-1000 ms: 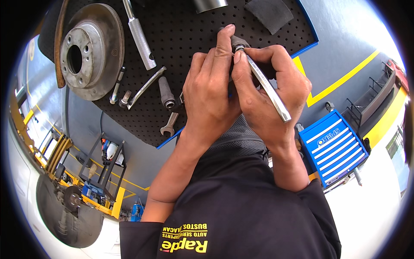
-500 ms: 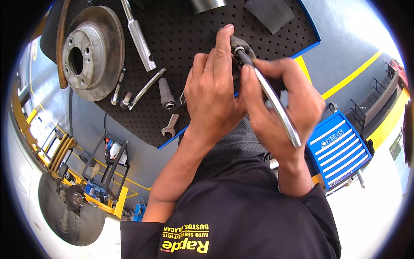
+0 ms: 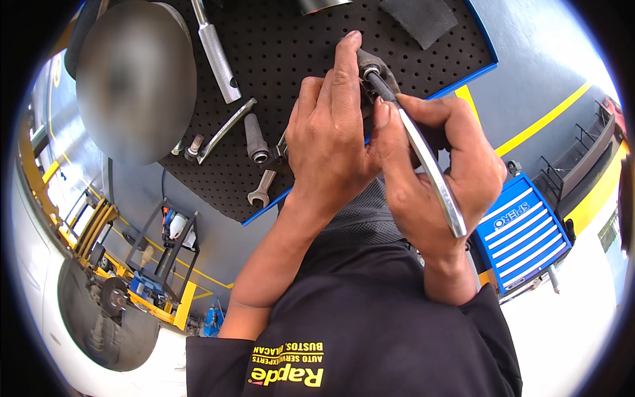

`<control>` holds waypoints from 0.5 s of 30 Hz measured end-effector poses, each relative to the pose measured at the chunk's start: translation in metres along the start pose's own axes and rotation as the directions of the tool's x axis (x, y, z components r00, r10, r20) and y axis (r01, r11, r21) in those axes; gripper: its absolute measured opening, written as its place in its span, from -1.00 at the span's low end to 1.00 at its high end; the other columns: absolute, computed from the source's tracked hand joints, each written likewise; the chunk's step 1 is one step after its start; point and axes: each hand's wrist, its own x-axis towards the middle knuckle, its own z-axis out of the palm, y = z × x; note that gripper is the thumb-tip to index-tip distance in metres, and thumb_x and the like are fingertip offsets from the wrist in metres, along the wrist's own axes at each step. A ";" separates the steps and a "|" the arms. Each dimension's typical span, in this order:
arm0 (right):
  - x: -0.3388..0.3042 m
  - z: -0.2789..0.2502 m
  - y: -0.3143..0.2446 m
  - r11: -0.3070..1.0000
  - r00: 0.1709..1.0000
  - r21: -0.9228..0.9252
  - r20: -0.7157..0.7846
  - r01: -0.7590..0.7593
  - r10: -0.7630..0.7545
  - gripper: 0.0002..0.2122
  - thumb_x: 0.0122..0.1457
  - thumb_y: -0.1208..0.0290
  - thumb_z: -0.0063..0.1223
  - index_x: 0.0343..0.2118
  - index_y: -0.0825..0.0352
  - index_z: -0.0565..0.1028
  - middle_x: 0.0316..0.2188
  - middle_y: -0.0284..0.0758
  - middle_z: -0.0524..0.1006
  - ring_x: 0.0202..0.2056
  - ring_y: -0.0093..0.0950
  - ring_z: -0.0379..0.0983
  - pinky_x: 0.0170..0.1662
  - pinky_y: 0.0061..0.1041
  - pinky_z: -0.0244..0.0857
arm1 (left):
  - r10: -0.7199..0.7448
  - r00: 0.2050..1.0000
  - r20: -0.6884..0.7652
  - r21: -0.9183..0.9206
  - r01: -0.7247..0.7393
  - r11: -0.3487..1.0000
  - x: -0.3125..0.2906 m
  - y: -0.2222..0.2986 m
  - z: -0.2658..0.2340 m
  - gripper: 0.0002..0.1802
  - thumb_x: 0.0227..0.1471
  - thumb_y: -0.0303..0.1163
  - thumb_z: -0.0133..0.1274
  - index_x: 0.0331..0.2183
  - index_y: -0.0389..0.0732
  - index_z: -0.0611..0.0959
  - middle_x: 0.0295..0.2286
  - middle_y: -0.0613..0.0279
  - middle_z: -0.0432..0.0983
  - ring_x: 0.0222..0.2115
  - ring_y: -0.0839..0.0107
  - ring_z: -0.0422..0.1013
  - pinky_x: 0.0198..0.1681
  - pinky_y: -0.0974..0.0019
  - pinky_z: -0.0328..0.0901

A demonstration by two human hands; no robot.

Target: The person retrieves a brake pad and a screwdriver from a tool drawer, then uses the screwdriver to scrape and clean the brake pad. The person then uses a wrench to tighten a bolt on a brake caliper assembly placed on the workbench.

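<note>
At the near edge of a black perforated tabletop, my left hand holds a dark, rough metal part with a round socket. Its index finger stretches along the part, and the hand hides much of it. My right hand pinches a long silver bar-shaped tool between thumb and fingers. The tool slants down over the palm. At its upper end a dark shaft meets the socket; how deep it sits I cannot tell.
Left on the table are a brake disc, blurred now, a knurled handle, a slim wrench, a dark cylindrical piece and an open-ended wrench. A dark sheet lies at the far right. A blue drawer cabinet stands on the right.
The silver tool's free end has shifted slightly down and right with my right hand. My left hand keeps its hold on the metal part. The view has moved a little.
</note>
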 end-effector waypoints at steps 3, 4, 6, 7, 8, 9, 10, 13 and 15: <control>-0.001 0.009 0.006 0.999 0.999 0.042 -0.032 0.008 -0.007 -0.85 0.20 0.49 0.46 -0.29 0.44 0.67 -0.45 -0.27 0.72 -0.47 -0.59 0.65 -0.36 -0.59 0.46 | 0.059 0.997 -0.045 0.018 -0.059 0.998 -0.003 -0.007 0.006 -0.14 0.14 -0.34 0.24 0.39 -0.43 0.37 -0.23 0.04 0.66 -0.23 0.09 0.56 -0.16 0.10 0.51; 0.003 0.015 0.012 0.996 1.000 0.089 -0.014 0.001 0.000 -0.85 0.21 0.48 0.45 -0.29 0.43 0.67 -0.45 -0.26 0.72 -0.47 -0.61 0.64 -0.37 -0.60 0.44 | 0.069 0.996 -0.052 0.013 -0.069 0.998 -0.001 -0.009 0.006 -0.13 0.14 -0.35 0.23 0.40 -0.43 0.37 -0.23 0.04 0.66 -0.24 0.09 0.56 -0.16 0.10 0.50; 0.004 0.009 0.004 0.999 1.000 0.045 -0.008 0.010 -0.009 -0.86 0.21 0.47 0.45 -0.30 0.41 0.67 -0.45 -0.26 0.73 -0.47 -0.61 0.62 -0.37 -0.59 0.43 | 0.078 0.996 -0.050 -0.004 -0.078 0.997 0.000 -0.009 0.004 -0.14 0.14 -0.35 0.23 0.40 -0.43 0.37 -0.23 0.05 0.66 -0.24 0.08 0.55 -0.16 0.10 0.50; -0.001 0.005 0.001 0.999 1.000 0.050 -0.024 -0.017 0.018 -0.86 0.21 0.47 0.45 -0.30 0.41 0.67 -0.45 -0.27 0.73 -0.48 -0.61 0.62 -0.37 -0.59 0.43 | 0.076 0.996 -0.041 -0.008 -0.076 0.997 0.000 -0.009 0.003 -0.14 0.14 -0.35 0.23 0.39 -0.44 0.37 -0.23 0.05 0.66 -0.24 0.08 0.55 -0.17 0.10 0.50; -0.006 0.001 -0.003 0.998 0.998 0.056 -0.038 -0.043 0.046 -0.86 0.21 0.47 0.45 -0.30 0.40 0.67 -0.45 -0.27 0.73 -0.48 -0.61 0.62 -0.37 -0.59 0.43 | 0.076 0.997 -0.033 -0.010 -0.076 0.997 0.000 -0.008 0.002 -0.15 0.15 -0.36 0.23 0.39 -0.44 0.37 -0.23 0.04 0.66 -0.25 0.08 0.55 -0.17 0.10 0.50; -0.008 -0.001 -0.004 0.996 0.996 0.062 -0.053 -0.070 0.073 -0.86 0.21 0.47 0.45 -0.30 0.40 0.67 -0.45 -0.27 0.73 -0.48 -0.61 0.62 -0.37 -0.59 0.42 | 0.071 0.997 -0.025 -0.002 -0.071 0.997 0.001 -0.007 0.001 -0.15 0.15 -0.36 0.23 0.39 -0.44 0.37 -0.22 0.04 0.67 -0.25 0.08 0.56 -0.17 0.10 0.50; -0.006 0.003 0.001 0.997 0.998 0.066 -0.044 -0.032 0.035 -0.85 0.21 0.46 0.46 -0.30 0.40 0.67 -0.45 -0.27 0.73 -0.48 -0.60 0.62 -0.37 -0.59 0.43 | 0.061 0.998 -0.015 0.006 -0.061 0.998 0.000 -0.005 0.000 -0.15 0.16 -0.36 0.23 0.39 -0.44 0.37 -0.22 0.04 0.67 -0.24 0.08 0.56 -0.17 0.10 0.50; 0.003 0.015 0.012 0.998 1.000 0.066 -0.003 0.005 -0.005 -0.83 0.18 0.46 0.50 -0.28 0.42 0.69 -0.43 -0.30 0.74 -0.45 -0.57 0.65 -0.29 -0.59 0.51 | 0.069 0.997 -0.040 -0.010 -0.070 0.998 -0.001 -0.010 0.004 -0.12 0.13 -0.34 0.26 0.40 -0.44 0.37 -0.21 0.04 0.67 -0.24 0.08 0.56 -0.16 0.09 0.50; 0.000 0.010 0.007 0.998 1.000 0.063 -0.013 -0.023 0.024 -0.80 0.18 0.46 0.51 -0.23 0.43 0.71 -0.39 -0.30 0.74 -0.43 -0.58 0.65 -0.26 -0.59 0.53 | 0.054 0.998 -0.031 -0.031 -0.055 0.998 0.000 -0.009 0.002 -0.09 0.11 -0.33 0.28 0.40 -0.44 0.36 -0.21 0.04 0.67 -0.25 0.08 0.56 -0.16 0.08 0.50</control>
